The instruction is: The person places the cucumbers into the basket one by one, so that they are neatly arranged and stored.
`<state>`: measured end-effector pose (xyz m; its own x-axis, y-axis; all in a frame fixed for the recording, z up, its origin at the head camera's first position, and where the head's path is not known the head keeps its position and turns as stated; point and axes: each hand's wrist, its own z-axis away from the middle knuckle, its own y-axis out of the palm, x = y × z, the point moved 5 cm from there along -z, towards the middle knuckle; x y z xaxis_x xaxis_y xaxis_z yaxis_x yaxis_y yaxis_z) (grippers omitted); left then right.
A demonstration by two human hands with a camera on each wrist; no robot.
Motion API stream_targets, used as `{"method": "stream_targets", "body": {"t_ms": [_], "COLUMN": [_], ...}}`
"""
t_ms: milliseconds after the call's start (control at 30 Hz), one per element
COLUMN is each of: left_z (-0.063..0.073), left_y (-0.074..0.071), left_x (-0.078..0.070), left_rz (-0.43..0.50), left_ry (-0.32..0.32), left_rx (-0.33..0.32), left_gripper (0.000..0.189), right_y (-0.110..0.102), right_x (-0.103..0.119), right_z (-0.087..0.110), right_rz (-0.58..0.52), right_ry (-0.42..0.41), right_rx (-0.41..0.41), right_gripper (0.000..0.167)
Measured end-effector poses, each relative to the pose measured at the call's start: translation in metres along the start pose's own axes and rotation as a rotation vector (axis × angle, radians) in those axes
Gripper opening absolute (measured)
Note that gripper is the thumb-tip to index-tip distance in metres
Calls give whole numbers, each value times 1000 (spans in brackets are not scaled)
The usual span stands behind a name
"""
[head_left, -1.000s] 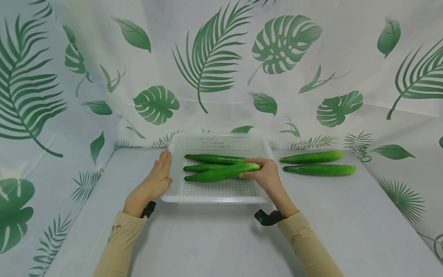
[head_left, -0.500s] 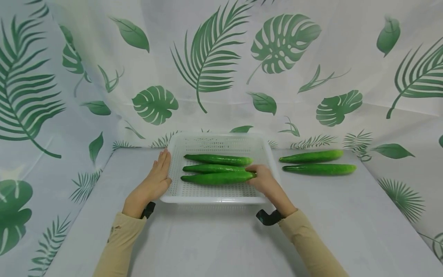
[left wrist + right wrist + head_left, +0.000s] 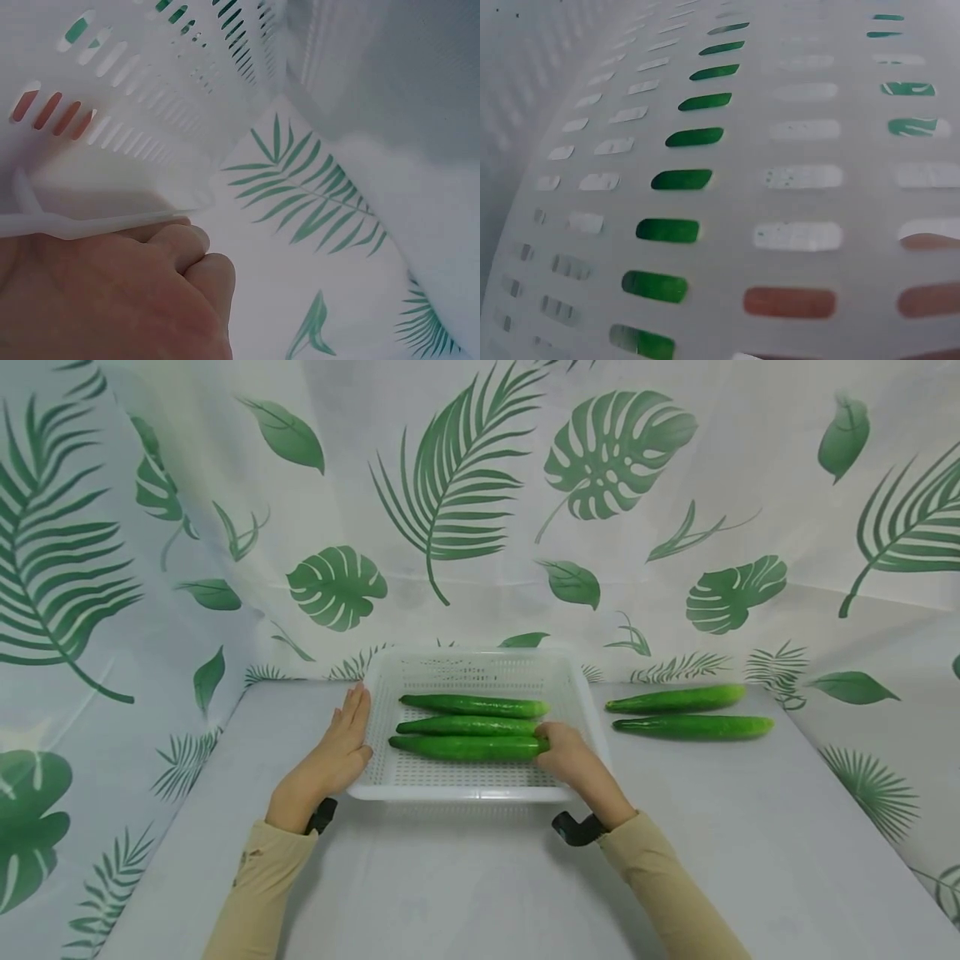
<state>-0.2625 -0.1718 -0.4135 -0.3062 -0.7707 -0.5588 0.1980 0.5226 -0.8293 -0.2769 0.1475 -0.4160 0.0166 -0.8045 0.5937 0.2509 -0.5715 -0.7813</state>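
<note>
Three green cucumbers lie side by side in a white perforated plastic basket. My right hand reaches over its right side and grips the right end of the nearest cucumber. The middle cucumber and the far cucumber lie just behind it. My left hand rests against the basket's left side with its fingers extended. In the left wrist view, that hand is at the basket rim. Through the basket wall's slots, the right wrist view shows cucumber green and fingers.
On the table, right of the basket, lie two more cucumbers, a rear cucumber and a front cucumber. A leaf-patterned curtain stands behind the table and along both sides.
My right hand has lowered the nearest cucumber from a slant across the middle one to lie level in front of it. The left hand stays at the basket's side.
</note>
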Motion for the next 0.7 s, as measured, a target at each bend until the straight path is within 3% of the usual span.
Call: {"method": "stream_targets", "body": {"t_ms": [167,333,567,700], "left_z": [0,0,0,0], "left_y": [1,0,0,1], "left_x": [0,-2,-1,-2], "left_rz": [-4,2,-1,-2], "left_ry": [8,12,7,8], "left_rx": [-1,-1,-1,-6], "left_gripper": [77,77,78,78], "right_y": [-6,-24,-58,-88], "right_x": [5,13,13,6], "right_z": [5,19,38,46], "right_rz": [39,28,-200,-323], "right_ry": [-42,-138,-311,-416], "right_rx": [-54,-107,-71,-146], "right_gripper": [55,50,46,41]}}
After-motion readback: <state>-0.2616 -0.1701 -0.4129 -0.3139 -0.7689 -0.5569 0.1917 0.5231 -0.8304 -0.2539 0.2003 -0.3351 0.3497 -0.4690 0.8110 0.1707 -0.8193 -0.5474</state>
